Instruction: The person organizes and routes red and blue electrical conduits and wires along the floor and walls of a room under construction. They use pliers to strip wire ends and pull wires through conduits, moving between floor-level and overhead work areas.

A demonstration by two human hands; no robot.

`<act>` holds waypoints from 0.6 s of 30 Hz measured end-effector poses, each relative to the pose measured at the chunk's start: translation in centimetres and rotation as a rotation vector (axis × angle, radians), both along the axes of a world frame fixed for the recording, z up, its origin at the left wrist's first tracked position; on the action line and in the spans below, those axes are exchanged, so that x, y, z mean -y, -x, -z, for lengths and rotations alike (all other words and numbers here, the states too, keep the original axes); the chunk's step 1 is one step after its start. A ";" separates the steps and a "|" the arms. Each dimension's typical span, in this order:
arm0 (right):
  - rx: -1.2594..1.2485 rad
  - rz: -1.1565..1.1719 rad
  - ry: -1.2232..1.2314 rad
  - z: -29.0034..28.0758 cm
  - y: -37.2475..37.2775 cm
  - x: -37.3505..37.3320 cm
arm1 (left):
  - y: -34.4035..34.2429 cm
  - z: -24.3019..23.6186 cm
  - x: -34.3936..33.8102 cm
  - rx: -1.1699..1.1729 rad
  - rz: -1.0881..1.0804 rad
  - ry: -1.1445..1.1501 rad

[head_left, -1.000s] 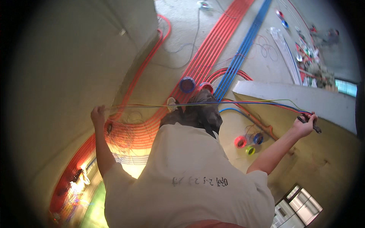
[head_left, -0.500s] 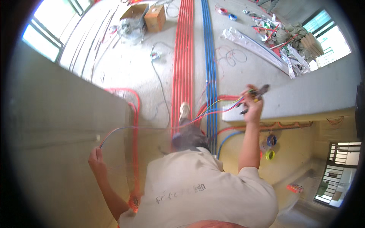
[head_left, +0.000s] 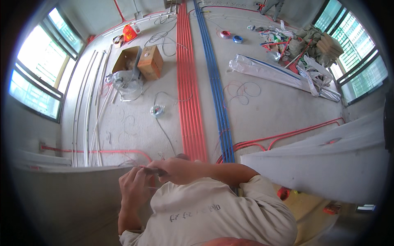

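Note:
My left hand (head_left: pixel 134 184) is closed around thin coloured wires (head_left: pixel 152 188), low and left of centre, in front of my beige shirt (head_left: pixel 223 217). My right hand (head_left: pixel 172 170) reaches across from the right and meets it, gripping a dark hand tool (head_left: pixel 159 172), apparently pliers. The two hands are close together at the wires, and their fingers partly hide the tool and wire ends. Beyond them, red conduits (head_left: pixel 188 102) and blue conduits (head_left: pixel 217 102) run along the grey floor.
Low walls (head_left: pixel 312 164) flank me. Cardboard boxes (head_left: pixel 150 63), white pipes (head_left: pixel 88 123), wire coils (head_left: pixel 237 39), wrapped lengths (head_left: pixel 271 78) and a debris pile (head_left: pixel 308 45) lie on the floor. A person's grey-trousered legs (head_left: pixel 271 8) show at the far top right. Windows stand either side.
My hands, earlier spread apart with wires strung between them, have come together at lower left, the right one moving left with the tool. The view now takes in more of the room ahead.

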State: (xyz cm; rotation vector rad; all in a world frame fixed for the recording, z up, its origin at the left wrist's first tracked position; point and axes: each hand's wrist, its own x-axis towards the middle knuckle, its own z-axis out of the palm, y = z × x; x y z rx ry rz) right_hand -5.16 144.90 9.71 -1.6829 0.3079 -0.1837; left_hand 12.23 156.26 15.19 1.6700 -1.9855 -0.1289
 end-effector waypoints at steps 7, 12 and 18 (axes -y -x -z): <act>0.140 0.306 -0.114 0.5 -1.8 19.2 | -3.1 5.4 17.8 -0.826 -0.363 -0.542; 0.184 0.424 -0.138 -2.0 -4.2 39.6 | -7.8 17.0 28.6 -1.224 -0.282 -0.638; 0.188 0.683 0.028 -11.3 -5.7 61.0 | -10.9 31.3 36.5 -1.059 -0.456 -0.678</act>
